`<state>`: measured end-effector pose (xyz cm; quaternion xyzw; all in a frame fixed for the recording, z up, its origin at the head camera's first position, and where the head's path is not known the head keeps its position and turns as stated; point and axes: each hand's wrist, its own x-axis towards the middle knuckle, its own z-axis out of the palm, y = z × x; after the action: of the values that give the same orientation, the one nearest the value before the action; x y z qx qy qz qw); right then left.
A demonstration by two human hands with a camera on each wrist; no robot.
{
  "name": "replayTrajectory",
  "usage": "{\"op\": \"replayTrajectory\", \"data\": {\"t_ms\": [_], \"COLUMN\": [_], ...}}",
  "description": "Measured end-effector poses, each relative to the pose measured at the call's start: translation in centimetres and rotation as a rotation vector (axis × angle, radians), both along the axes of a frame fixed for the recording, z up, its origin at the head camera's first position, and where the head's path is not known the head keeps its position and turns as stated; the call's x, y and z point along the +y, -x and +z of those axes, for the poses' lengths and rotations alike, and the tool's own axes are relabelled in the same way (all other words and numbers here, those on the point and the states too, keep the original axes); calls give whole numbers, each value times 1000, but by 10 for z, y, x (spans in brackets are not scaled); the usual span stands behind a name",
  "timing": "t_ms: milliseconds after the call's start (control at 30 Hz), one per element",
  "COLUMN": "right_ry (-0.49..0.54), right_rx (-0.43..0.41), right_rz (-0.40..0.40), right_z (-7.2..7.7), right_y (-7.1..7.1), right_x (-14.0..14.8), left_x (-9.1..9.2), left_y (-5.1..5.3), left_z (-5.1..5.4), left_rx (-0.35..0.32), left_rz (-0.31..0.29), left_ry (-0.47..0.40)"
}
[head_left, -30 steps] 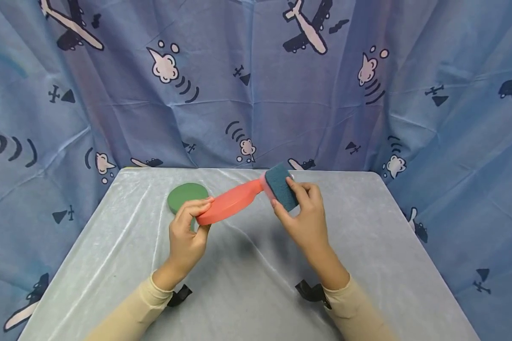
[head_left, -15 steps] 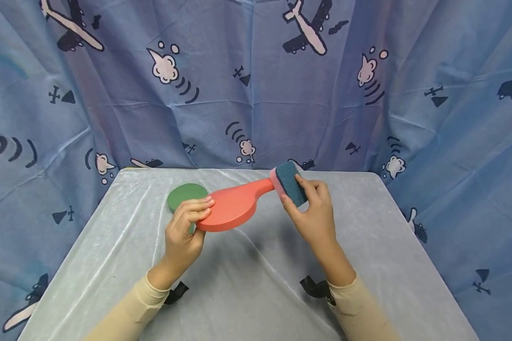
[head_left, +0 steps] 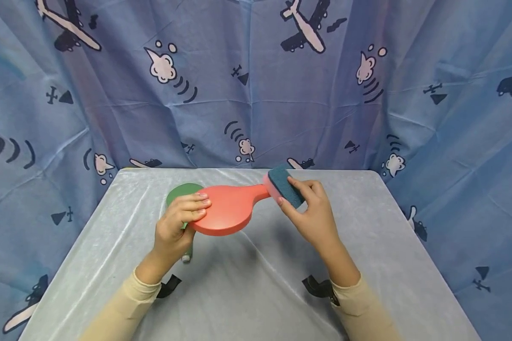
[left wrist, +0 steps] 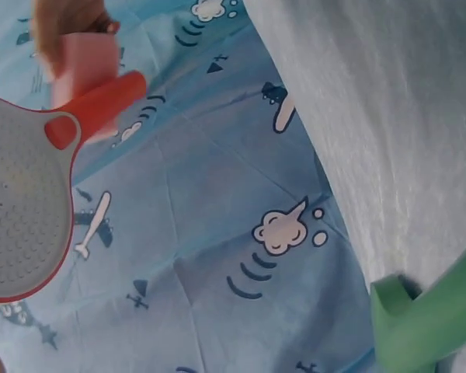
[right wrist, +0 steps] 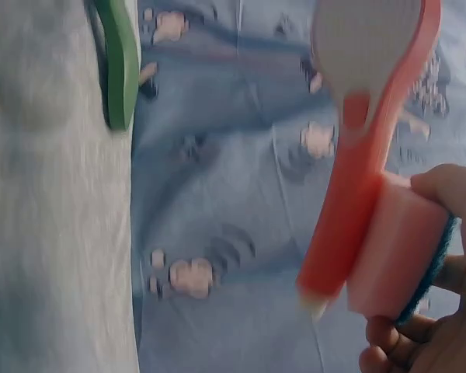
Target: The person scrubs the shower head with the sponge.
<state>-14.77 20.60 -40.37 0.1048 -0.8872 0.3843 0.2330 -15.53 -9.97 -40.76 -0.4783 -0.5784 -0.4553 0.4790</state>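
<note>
In the head view my left hand (head_left: 173,229) grips the round head of a red shower head (head_left: 224,210), fingers on top and thumb below. Its grey perforated face (left wrist: 19,198) shows in the left wrist view. My right hand (head_left: 315,215) pinches a sponge (head_left: 285,187) with a pink side and a dark teal side. In the right wrist view the pink side (right wrist: 400,249) lies against the red handle (right wrist: 342,217). Behind my left hand lies a green shower head (head_left: 183,190) on the table, its handle partly hidden by that hand.
A grey cloth covers the table (head_left: 256,303). A blue curtain (head_left: 213,85) printed with planes and clouds hangs behind it and along both sides. Black straps (head_left: 320,287) show at both wrists.
The red shower head has tilted so its broad back faces up, and it has shifted slightly left with my left hand. The sponge moved right, then back left along the handle.
</note>
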Motion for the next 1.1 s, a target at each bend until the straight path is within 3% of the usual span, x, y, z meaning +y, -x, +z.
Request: {"op": "replayTrajectory", "data": {"t_ms": [133,367,533,633,867,1100], "right_ry": [25,-17,11,23,-3,27], "right_rx": [-23,-103,-47,-15,-134,-166], "right_rz": [80,-70,46,109,25,207], "right_z": [-1,-8,-5,-2,-4,1], "right_y": [-4,8,0,-1,8,2], "right_x": [-8,7,-3,-4,19,12], "left_x": [4,6,5,5,-1,-12], "left_y": [-3,-7,-8,-7,-2,6], "left_z": [3,5,4,5,6,6], "left_rx": [78,125,132,118,55,-35], "left_rz": [19,24,27,8,-81,-199], "left_ry": [39,68,101,89,20,3]}}
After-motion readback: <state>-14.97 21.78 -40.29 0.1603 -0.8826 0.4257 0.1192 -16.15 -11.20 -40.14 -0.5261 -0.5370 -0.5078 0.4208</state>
